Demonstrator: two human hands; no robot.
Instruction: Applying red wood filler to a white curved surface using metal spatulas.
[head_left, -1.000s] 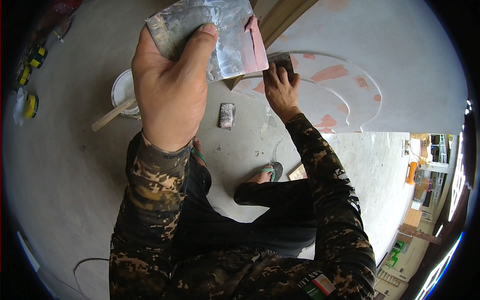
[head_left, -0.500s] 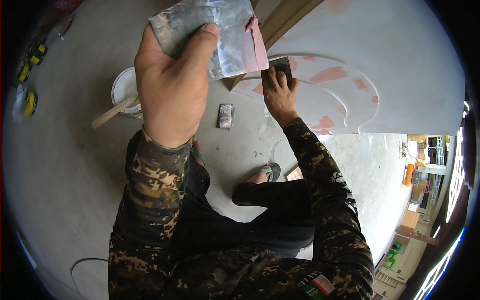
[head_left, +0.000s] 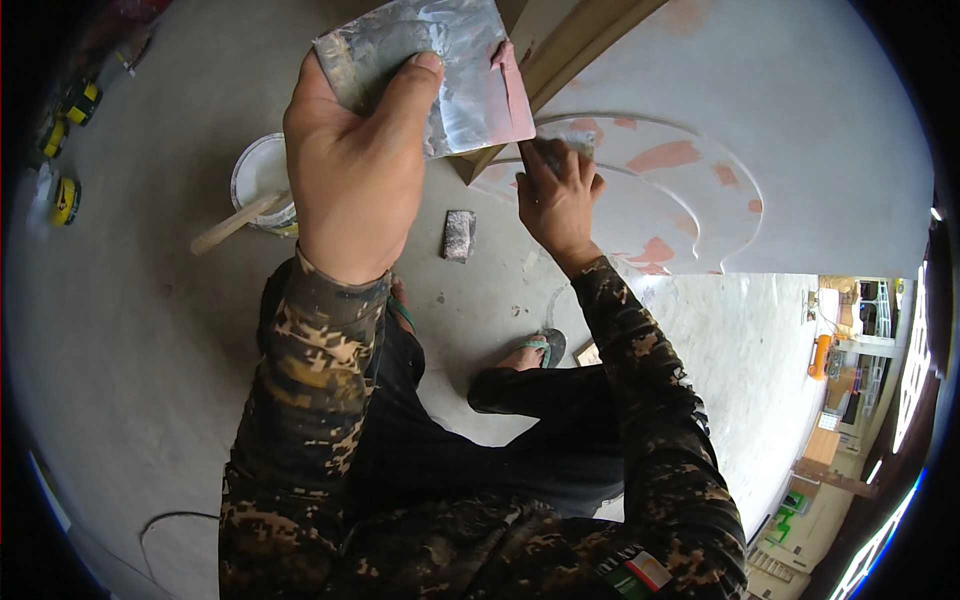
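Observation:
My left hand (head_left: 355, 190) is closed on a flat metal plate (head_left: 460, 75), thumb lying across its face. Pink putty (head_left: 515, 90) is smeared along the plate's right edge. Just right of it, my right hand (head_left: 560, 205) grips a thin putty scraper (head_left: 578, 140), whose blade is partly hidden by the fingers. The scraper is at the grey panel (head_left: 800, 150), near its curved raised moulding (head_left: 755, 190); whether the blade touches the surface I cannot tell. Pink putty patches (head_left: 665, 155) mark the panel.
A white bucket (head_left: 240, 180) with a wooden stick (head_left: 235, 222) across its rim stands on the concrete floor at left. A sanding block (head_left: 459, 236) lies between my hands and feet. A wooden beam (head_left: 590, 50) borders the panel. Yellow-and-black cans (head_left: 66, 201) stand far left.
My right hand has turned and dipped slightly, and the scraper's blade now shows at a different angle, tilted to the right. The left hand still holds the plate; the whole view has shifted slightly.

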